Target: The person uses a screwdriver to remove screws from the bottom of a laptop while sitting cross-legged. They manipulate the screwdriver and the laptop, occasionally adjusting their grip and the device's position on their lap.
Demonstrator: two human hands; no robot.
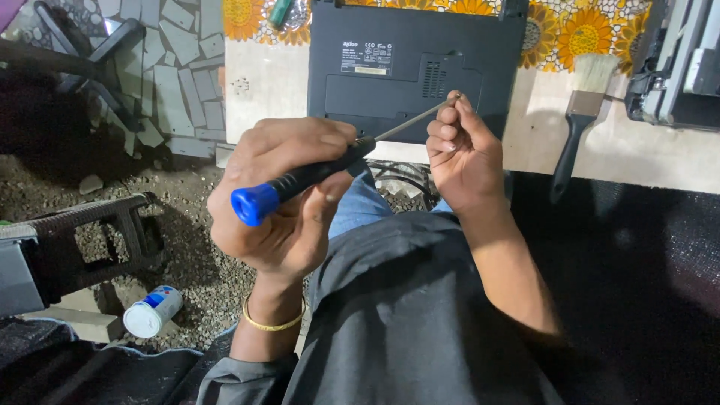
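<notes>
Blue-capped screwdriver (300, 180): light, rigid; rubbery black handle clenched in left hand (281, 206), thin steel shaft pinched by right hand (457, 154) fingertips. Best gripped at handle.

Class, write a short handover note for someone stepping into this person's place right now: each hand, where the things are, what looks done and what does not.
Left hand: wrapped round the black and blue handle of the screwdriver, held up over the lap.
Right hand: fingertips pinch the tip end of the metal shaft.
Laptop: lies bottom-up on the table ahead, touched by neither hand.
Brush: lies on the table to the right of the laptop.
Done: laptop turned over; its bottom cover looks in place.
Left: the screwdriver has not yet met the laptop; whether any screws are out cannot be told.
</notes>
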